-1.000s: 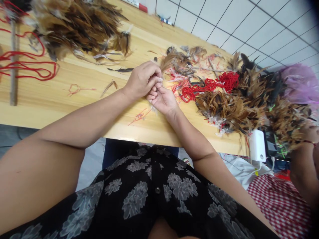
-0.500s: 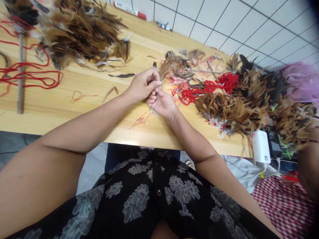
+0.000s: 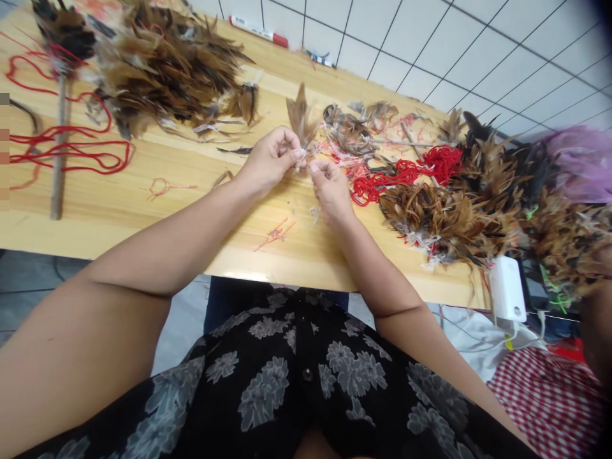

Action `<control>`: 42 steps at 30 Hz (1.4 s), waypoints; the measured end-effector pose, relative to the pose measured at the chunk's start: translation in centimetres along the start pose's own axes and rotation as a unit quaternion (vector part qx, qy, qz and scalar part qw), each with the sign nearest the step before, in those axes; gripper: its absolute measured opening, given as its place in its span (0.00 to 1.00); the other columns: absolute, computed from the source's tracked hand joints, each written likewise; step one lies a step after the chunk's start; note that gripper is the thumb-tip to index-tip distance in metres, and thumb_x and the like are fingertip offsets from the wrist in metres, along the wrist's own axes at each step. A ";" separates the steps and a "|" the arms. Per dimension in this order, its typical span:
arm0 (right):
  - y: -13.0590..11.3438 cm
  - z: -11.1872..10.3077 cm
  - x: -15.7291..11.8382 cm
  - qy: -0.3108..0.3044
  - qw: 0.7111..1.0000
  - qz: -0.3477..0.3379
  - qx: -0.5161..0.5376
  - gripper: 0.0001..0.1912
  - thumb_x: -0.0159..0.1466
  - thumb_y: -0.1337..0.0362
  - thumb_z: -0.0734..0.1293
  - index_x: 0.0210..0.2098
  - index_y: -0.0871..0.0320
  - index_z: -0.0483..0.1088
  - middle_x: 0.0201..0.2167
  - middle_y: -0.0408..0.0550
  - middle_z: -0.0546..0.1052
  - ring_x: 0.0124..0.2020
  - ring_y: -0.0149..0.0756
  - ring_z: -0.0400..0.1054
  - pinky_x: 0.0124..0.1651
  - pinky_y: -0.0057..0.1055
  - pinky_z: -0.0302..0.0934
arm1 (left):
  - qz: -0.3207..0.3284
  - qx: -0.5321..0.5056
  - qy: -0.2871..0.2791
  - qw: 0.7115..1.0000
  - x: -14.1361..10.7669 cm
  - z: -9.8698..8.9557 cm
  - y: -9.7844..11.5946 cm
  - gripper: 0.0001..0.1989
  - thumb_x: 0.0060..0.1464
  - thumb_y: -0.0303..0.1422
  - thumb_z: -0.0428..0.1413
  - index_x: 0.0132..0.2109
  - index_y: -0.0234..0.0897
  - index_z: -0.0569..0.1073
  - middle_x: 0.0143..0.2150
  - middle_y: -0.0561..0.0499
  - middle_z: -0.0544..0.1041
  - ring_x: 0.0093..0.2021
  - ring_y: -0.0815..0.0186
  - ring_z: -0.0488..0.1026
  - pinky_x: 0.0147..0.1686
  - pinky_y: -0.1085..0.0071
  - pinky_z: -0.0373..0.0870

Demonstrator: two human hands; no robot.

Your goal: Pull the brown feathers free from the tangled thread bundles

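Observation:
My left hand [image 3: 277,156] pinches the pale base of a small brown feather bunch [image 3: 299,115], whose tips point away from me. Close beside it on the right, my right hand [image 3: 331,185] is closed in a pinch near that base; what its fingertips hold is too small to make out. A wisp of pale fluff [image 3: 314,215] shows beside my right palm. Loose feathers [image 3: 354,131] and a heap of red cord [image 3: 406,173] lie just beyond my right hand.
Brown feather piles lie at the back left [image 3: 176,70] and right [image 3: 449,217]. A stick [image 3: 58,153] with feathers and red cord [image 3: 95,156] is at the left. Markers [image 3: 258,30] lie by the tiled wall. A white power bank [image 3: 507,290] sits at the right edge, near another person's arm [image 3: 595,325].
My hands, together before, have moved apart, my right hand shifting right. The feather bunch in my left hand now stands out more clearly. The view has shifted slightly.

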State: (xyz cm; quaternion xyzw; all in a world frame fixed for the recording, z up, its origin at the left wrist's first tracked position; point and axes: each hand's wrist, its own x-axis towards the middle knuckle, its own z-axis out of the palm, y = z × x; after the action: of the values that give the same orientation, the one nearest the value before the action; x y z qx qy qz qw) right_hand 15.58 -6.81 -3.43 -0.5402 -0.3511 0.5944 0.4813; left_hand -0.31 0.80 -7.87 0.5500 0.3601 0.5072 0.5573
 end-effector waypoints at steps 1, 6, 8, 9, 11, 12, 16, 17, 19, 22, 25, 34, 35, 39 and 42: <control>0.0 -0.4 0.2 0.012 0.999 -0.031 -0.010 0.13 0.79 0.60 0.80 0.47 0.49 0.72 0.37 0.37 0.73 0.38 0.29 0.65 0.39 0.22 0.62 | -0.005 -0.004 -0.008 1.000 0.0 -0.1 0.1 0.27 0.69 0.36 0.83 0.40 0.44 0.70 0.31 0.56 0.80 0.36 0.63 0.83 0.40 0.68 0.80; -0.6 -1.0 0.2 0.025 0.992 -0.105 -0.064 0.14 0.74 0.56 0.84 0.47 0.47 0.76 0.42 0.42 0.79 0.47 0.37 0.73 0.46 0.30 0.70 | -0.023 -0.011 -0.041 0.999 -0.4 0.1 0.3 0.25 0.69 0.30 0.83 0.40 0.43 0.73 0.31 0.56 0.81 0.32 0.66 0.81 0.35 0.70 0.75; -0.8 -1.0 0.1 0.017 0.991 -0.105 -0.078 0.17 0.72 0.55 0.86 0.44 0.48 0.75 0.42 0.42 0.80 0.49 0.38 0.75 0.49 0.32 0.72 | -0.022 -0.001 -0.041 0.999 -0.7 0.3 0.6 0.25 0.68 0.30 0.84 0.39 0.43 0.73 0.31 0.55 0.80 0.30 0.66 0.79 0.33 0.71 0.74; -0.8 -1.0 0.2 0.014 0.991 -0.105 -0.085 0.18 0.71 0.55 0.86 0.42 0.48 0.75 0.41 0.41 0.80 0.49 0.39 0.76 0.50 0.32 0.72 | -0.021 0.003 -0.044 0.999 -0.9 0.4 0.8 0.25 0.68 0.31 0.85 0.39 0.42 0.74 0.31 0.55 0.80 0.30 0.66 0.80 0.34 0.71 0.75; -0.7 -1.2 0.6 0.016 0.988 -0.112 -0.108 0.18 0.71 0.60 0.85 0.37 0.49 0.72 0.38 0.40 0.79 0.46 0.37 0.76 0.52 0.32 0.72 | -0.019 0.004 -0.055 0.998 -1.2 0.6 1.3 0.25 0.68 0.32 0.85 0.40 0.42 0.74 0.31 0.55 0.80 0.31 0.65 0.81 0.36 0.71 0.78; -0.6 -1.4 0.8 0.020 0.984 -0.120 -0.126 0.17 0.72 0.64 0.83 0.35 0.50 0.72 0.36 0.39 0.78 0.45 0.36 0.75 0.53 0.32 0.70 | -0.019 0.003 -0.064 0.998 -1.4 0.7 1.6 0.25 0.68 0.32 0.85 0.40 0.42 0.74 0.31 0.55 0.80 0.32 0.65 0.82 0.38 0.70 0.80; -0.4 -1.8 1.4 0.012 0.971 -0.150 -0.186 0.16 0.76 0.72 0.75 0.33 0.51 0.71 0.33 0.38 0.76 0.41 0.35 0.71 0.51 0.31 0.64 | -0.025 0.001 -0.090 0.996 -1.7 1.0 2.2 0.24 0.69 0.32 0.84 0.39 0.42 0.75 0.31 0.54 0.80 0.34 0.63 0.83 0.41 0.68 0.82; -0.5 -1.8 1.3 0.005 0.970 -0.151 -0.191 0.17 0.76 0.72 0.74 0.33 0.51 0.70 0.32 0.37 0.75 0.41 0.35 0.70 0.51 0.31 0.64 | -0.026 0.000 -0.089 0.996 -1.7 1.0 2.2 0.23 0.69 0.32 0.83 0.39 0.42 0.75 0.31 0.54 0.80 0.34 0.62 0.83 0.41 0.68 0.83; -1.0 -1.8 1.1 -0.009 0.968 -0.152 -0.199 0.17 0.76 0.73 0.74 0.33 0.52 0.70 0.32 0.37 0.74 0.40 0.35 0.68 0.51 0.32 0.63 | -0.025 -0.001 -0.082 0.996 -1.8 1.1 2.2 0.23 0.70 0.32 0.83 0.39 0.42 0.74 0.30 0.55 0.79 0.33 0.62 0.83 0.41 0.68 0.83; -2.1 -2.1 0.7 -0.016 0.965 -0.158 -0.211 0.18 0.75 0.74 0.75 0.32 0.52 0.70 0.33 0.38 0.71 0.43 0.36 0.67 0.54 0.32 0.63 | -0.022 -0.004 -0.080 0.997 -1.8 1.2 2.0 0.23 0.70 0.32 0.83 0.39 0.43 0.74 0.30 0.55 0.80 0.32 0.63 0.84 0.40 0.69 0.82; -2.9 -2.9 0.7 0.004 0.963 -0.169 -0.210 0.19 0.75 0.76 0.73 0.31 0.52 0.70 0.34 0.39 0.70 0.46 0.38 0.66 0.57 0.33 0.64 | -0.026 -0.014 -0.078 0.996 -1.6 0.9 1.6 0.24 0.69 0.33 0.84 0.40 0.43 0.74 0.30 0.55 0.82 0.31 0.64 0.85 0.36 0.71 0.81; 0.3 -5.5 4.2 -0.007 0.914 -0.275 -0.297 0.10 0.79 0.56 0.79 0.42 0.51 0.82 0.45 0.46 0.82 0.54 0.44 0.78 0.68 0.44 0.75 | -0.028 -0.022 -0.081 0.996 -1.6 0.6 1.6 0.23 0.69 0.31 0.84 0.42 0.41 0.75 0.31 0.54 0.84 0.34 0.64 0.88 0.40 0.71 0.83; 0.8 -6.1 5.0 -0.008 0.904 -0.290 -0.315 0.11 0.79 0.53 0.80 0.43 0.52 0.83 0.46 0.47 0.83 0.55 0.45 0.79 0.68 0.46 0.77 | -0.026 -0.018 -0.077 0.997 -1.7 0.7 1.7 0.23 0.69 0.32 0.84 0.42 0.42 0.75 0.31 0.54 0.84 0.34 0.64 0.88 0.41 0.71 0.83; 1.7 -9.0 6.8 0.064 0.860 -0.350 -0.366 0.12 0.82 0.50 0.77 0.48 0.51 0.85 0.48 0.49 0.84 0.54 0.47 0.81 0.71 0.53 0.80 | -0.021 -0.040 -0.075 0.996 -1.6 0.8 1.6 0.24 0.69 0.34 0.84 0.42 0.42 0.74 0.31 0.54 0.84 0.34 0.63 0.88 0.40 0.71 0.82; 2.1 -9.7 6.3 0.075 0.838 -0.372 -0.393 0.11 0.84 0.51 0.75 0.51 0.49 0.86 0.48 0.49 0.85 0.54 0.47 0.82 0.72 0.54 0.80 | -0.023 -0.042 -0.073 0.996 -1.3 0.5 1.0 0.23 0.70 0.34 0.83 0.42 0.43 0.74 0.31 0.55 0.84 0.34 0.64 0.87 0.39 0.70 0.81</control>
State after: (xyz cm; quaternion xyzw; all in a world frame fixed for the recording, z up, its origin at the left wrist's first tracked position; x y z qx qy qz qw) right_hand 24.97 -2.37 -8.93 -0.5557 -0.6924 0.1404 0.4384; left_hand -0.28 -0.72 -7.07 0.5537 0.3094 0.4671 0.6161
